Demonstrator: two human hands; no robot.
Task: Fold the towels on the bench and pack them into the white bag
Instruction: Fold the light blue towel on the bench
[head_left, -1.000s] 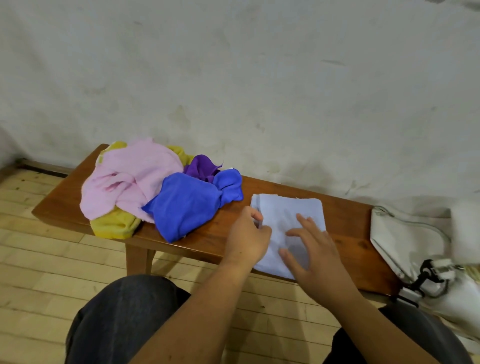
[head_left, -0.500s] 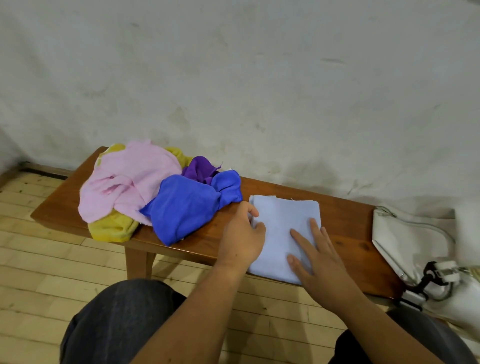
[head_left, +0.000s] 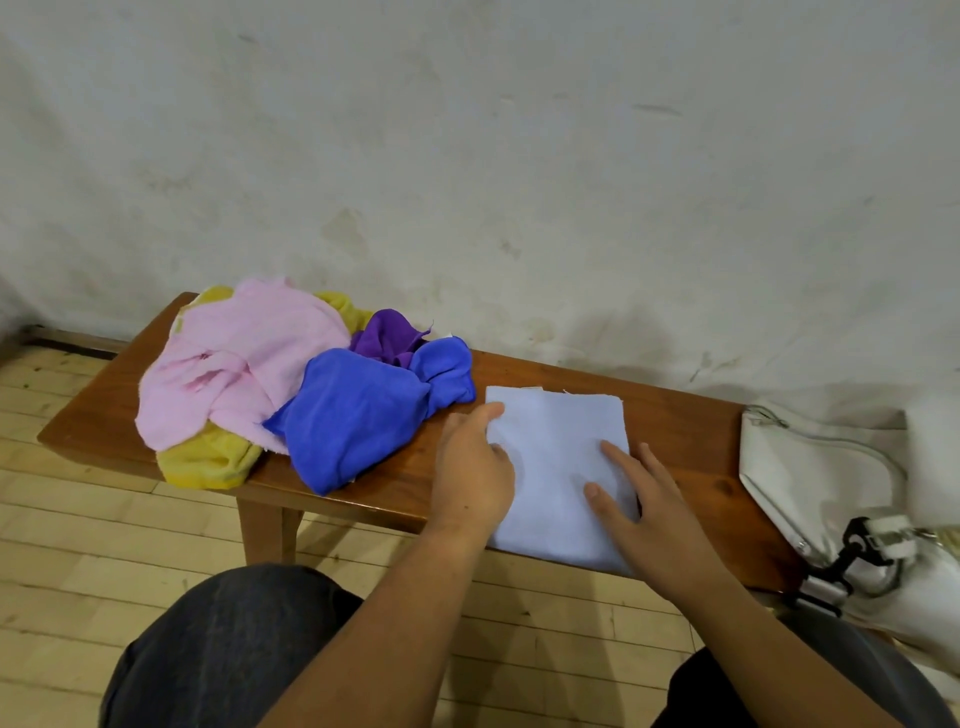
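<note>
Flat on the bench (head_left: 680, 421), right of centre, a folded pale towel (head_left: 556, 441) is laid, its near edge reaching the bench's front edge. Both hands are placed on it. The right hand (head_left: 644, 504) is spread flat on the towel's right half, fingers straight and apart, palm down, nothing gripped. The left hand (head_left: 475, 467) is set at the towel's left edge, thumb stretched along that edge toward the far corner, other fingers bent onto the cloth. Whether the edge is pinched cannot be told.

Left of the pale towel an unfolded heap is seen: a blue towel (head_left: 358, 415) nearest, almost touching the left hand, a purple towel (head_left: 387, 335) behind it, a pink towel (head_left: 244, 364) draped over a yellow towel (head_left: 208, 460) at the left end. The yellow one hangs slightly over the front edge.

At the bench's right end a white bag (head_left: 821, 483) is placed against the wall (head_left: 519, 156), well apart from the pale towel, with bare wood between. Its zipped mouth is turned upward; what is inside cannot be seen. A black clip (head_left: 852, 551) is attached at its near corner.
</note>
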